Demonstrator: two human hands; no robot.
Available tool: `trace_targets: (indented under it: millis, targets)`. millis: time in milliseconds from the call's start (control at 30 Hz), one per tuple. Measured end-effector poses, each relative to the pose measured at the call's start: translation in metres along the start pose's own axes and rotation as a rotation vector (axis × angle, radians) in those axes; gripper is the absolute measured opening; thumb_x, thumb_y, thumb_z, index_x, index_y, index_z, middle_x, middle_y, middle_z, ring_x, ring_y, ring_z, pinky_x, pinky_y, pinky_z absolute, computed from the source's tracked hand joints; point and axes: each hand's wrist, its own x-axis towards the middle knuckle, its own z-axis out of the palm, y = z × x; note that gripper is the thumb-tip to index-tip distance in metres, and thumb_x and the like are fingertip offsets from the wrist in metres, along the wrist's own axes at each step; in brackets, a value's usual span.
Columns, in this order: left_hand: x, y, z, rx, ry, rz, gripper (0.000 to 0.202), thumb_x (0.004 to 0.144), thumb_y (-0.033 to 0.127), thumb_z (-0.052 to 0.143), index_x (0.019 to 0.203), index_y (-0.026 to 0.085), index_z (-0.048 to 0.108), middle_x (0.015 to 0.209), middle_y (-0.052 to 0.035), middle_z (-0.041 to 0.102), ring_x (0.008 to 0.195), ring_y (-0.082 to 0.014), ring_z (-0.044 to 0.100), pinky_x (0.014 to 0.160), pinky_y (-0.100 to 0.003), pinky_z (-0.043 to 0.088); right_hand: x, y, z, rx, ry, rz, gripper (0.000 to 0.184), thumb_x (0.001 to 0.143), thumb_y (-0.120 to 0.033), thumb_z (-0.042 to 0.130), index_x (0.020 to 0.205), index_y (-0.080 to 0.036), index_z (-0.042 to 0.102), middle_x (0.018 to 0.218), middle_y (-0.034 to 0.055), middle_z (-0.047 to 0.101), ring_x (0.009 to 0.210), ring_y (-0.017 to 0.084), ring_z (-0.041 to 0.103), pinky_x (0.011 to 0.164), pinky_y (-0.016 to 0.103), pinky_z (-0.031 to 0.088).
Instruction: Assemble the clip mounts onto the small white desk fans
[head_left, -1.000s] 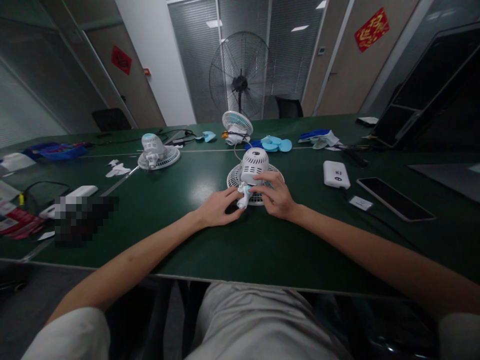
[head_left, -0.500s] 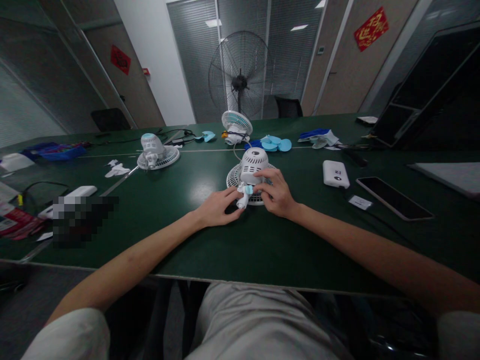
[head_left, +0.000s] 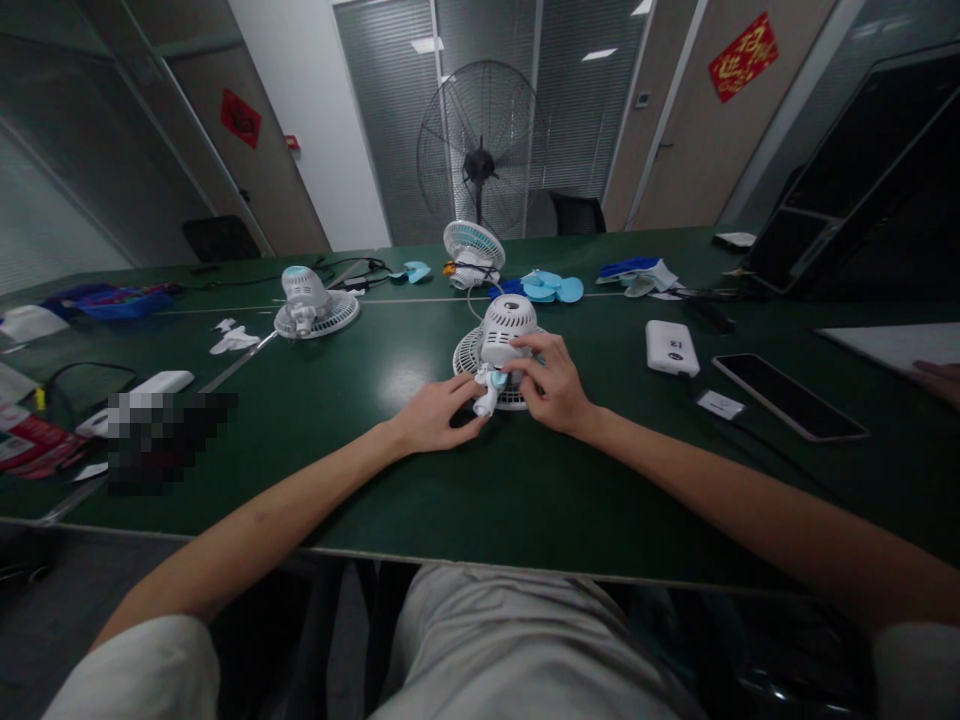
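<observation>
A small white fan point(head_left: 504, 335) lies face down on the green table point(head_left: 525, 490), its round grille flat and its vented motor housing pointing up. A short white neck piece point(head_left: 487, 392) with a light blue part sticks out toward me. My left hand point(head_left: 435, 412) pinches that neck piece from the left. My right hand point(head_left: 551, 385) is closed around the lower side of the motor housing, fingertips at the blue part.
A second white fan point(head_left: 311, 305) lies at the back left, a third point(head_left: 472, 255) further back beside loose blue blades point(head_left: 551, 288). A white power bank point(head_left: 671, 348), a black phone point(head_left: 787, 397) and a small card point(head_left: 720, 405) lie right. Another person's hand point(head_left: 941, 378) shows at the far right.
My right fingers have shifted slightly on the fan's housing. A pale sheet and another person's hand have come in at the far right edge. My left hand stays put.
</observation>
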Motion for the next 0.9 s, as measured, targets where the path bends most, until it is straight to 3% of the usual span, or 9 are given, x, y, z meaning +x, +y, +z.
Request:
trace_targets:
  millis: [133,267,567,700,900]
  targets:
    - [0.0000,0.0001,-0.0001,-0.014,0.000,-0.006,0.034,0.101,0.042,0.056,0.125,0.018,0.055,0.117,-0.0095,0.064,0.088,-0.0201,0.065,0.075,-0.032,0.052,-0.0005,-0.0003,-0.0011,0.019,-0.004,-0.034,0.034,0.082,-0.002,0.058,0.104,-0.026,0.067,0.135,0.0071,0.058,0.128,0.033,0.054,0.108,0.058,0.049]
    - [0.0001,0.0001,0.0001,-0.011,0.004,-0.002,0.032,0.100,0.042,0.056,0.123,0.018,0.055,0.117,-0.0100,0.064,0.090,-0.0213,0.064,0.077,-0.033,0.052,-0.0028,0.0002,-0.0030,0.073,-0.020,-0.046,0.036,0.081,-0.003,0.059,0.105,-0.029,0.069,0.136,0.0047,0.059,0.127,0.033,0.055,0.108,0.059,0.050]
    - [0.0007,-0.0002,0.0003,0.011,0.012,0.013,0.032,0.100,0.041,0.056,0.123,0.018,0.055,0.115,-0.0098,0.064,0.091,-0.0221,0.064,0.077,-0.033,0.052,-0.0021,-0.0034,-0.0029,0.062,-0.059,-0.081,0.061,0.082,-0.002,0.056,0.133,-0.035,0.063,0.137,0.0046,0.059,0.126,0.032,0.057,0.108,0.058,0.050]
    - [0.0000,-0.0002,0.0006,0.017,0.007,0.005,0.032,0.100,0.041,0.056,0.123,0.018,0.054,0.118,-0.0104,0.064,0.091,-0.0222,0.065,0.077,-0.033,0.053,-0.0003,-0.0003,-0.0009,0.015,0.002,-0.046,0.052,0.082,-0.002,0.057,0.124,-0.030,0.067,0.134,0.0072,0.057,0.125,0.032,0.055,0.104,0.056,0.052]
    - [-0.0006,-0.0007,0.0002,0.006,0.002,0.004,0.032,0.101,0.041,0.056,0.123,0.019,0.054,0.118,-0.0105,0.063,0.089,-0.0213,0.065,0.076,-0.033,0.053,-0.0016,0.0014,-0.0005,-0.009,-0.024,-0.048,0.036,0.081,-0.003,0.061,0.106,-0.028,0.069,0.138,0.0059,0.056,0.128,0.034,0.053,0.107,0.060,0.049]
